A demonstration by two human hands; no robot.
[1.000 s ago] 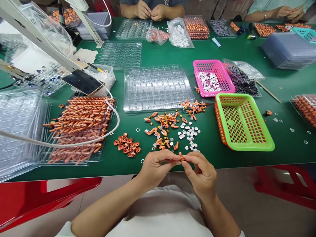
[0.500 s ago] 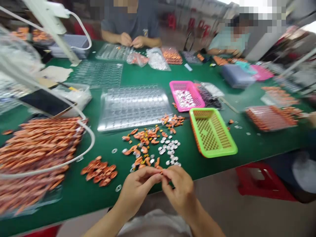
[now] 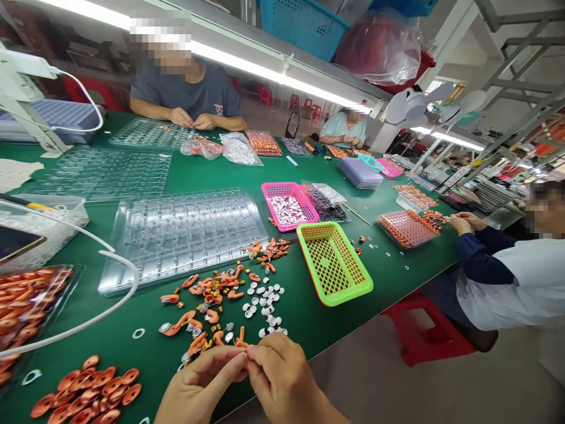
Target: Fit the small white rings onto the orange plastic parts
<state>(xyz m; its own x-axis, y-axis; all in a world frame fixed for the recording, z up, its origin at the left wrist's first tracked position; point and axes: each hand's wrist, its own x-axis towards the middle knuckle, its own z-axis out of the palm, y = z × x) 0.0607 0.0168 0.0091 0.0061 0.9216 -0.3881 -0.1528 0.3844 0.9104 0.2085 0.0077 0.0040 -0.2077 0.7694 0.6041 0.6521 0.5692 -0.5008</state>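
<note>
My left hand point(image 3: 205, 383) and my right hand point(image 3: 282, 377) meet at the table's near edge, fingertips pinched together. Both grip a small orange part point(image 3: 246, 348), mostly covered by the fingers. Just beyond them lies a loose spread of orange curved pieces point(image 3: 216, 287), some with silver discs or yellow bits attached. White round discs point(image 3: 265, 300) are scattered to the right of these. At the lower left is a pile of orange oval shells point(image 3: 88, 391) with hollow insides.
A green basket point(image 3: 364, 288) and a pink basket of white pieces point(image 3: 265, 197) stand beyond my hands. Clear moulded trays point(image 3: 185, 229) lie behind the parts. A white cable point(image 3: 135, 277) loops at left. Co-workers sit across the table and at right, near a red stool point(image 3: 406, 330).
My view has tilted up and turned right, so the table's contents sit further left and the ceiling light shows. My hands stay pinched together at the same spot by the parts.
</note>
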